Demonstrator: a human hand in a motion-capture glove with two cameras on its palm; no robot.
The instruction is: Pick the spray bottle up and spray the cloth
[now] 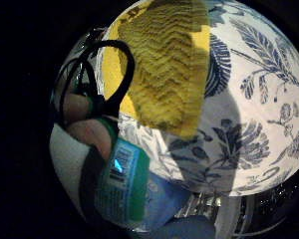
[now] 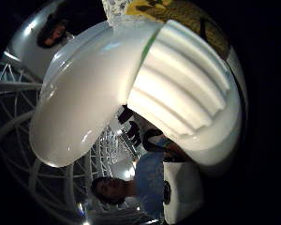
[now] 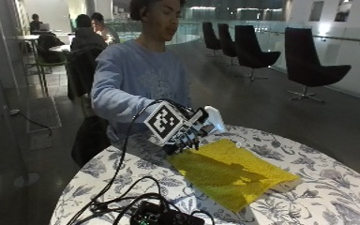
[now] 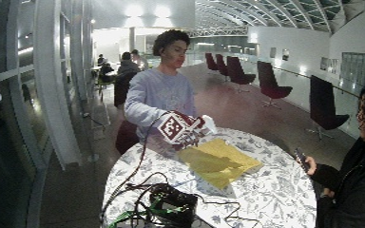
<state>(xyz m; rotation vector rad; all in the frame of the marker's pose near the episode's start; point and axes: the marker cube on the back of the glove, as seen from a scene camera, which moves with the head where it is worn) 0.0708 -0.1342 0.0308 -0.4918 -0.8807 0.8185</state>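
Observation:
My gloved right hand (image 3: 183, 133) grips the spray bottle and holds it above the near end of the yellow cloth (image 3: 233, 171). The bottle's white spray head (image 3: 213, 118) sticks out past the hand and points over the cloth. The thumb side palm view is mostly filled by that white head (image 2: 131, 93) and its ribbed collar. The little finger side palm view shows the bottle's green and blue label (image 1: 124, 184) under my fingers (image 1: 89, 132), with the cloth (image 1: 167, 64) spread flat on the flower-patterned tablecloth (image 1: 259, 114) below.
The round table (image 3: 330, 197) has a blue floral cover. A black device with tangled cables (image 3: 155, 213) lies at the table's near edge. A second person (image 4: 360, 166) sits at the far side holding a phone. Dark chairs (image 3: 311, 63) stand behind.

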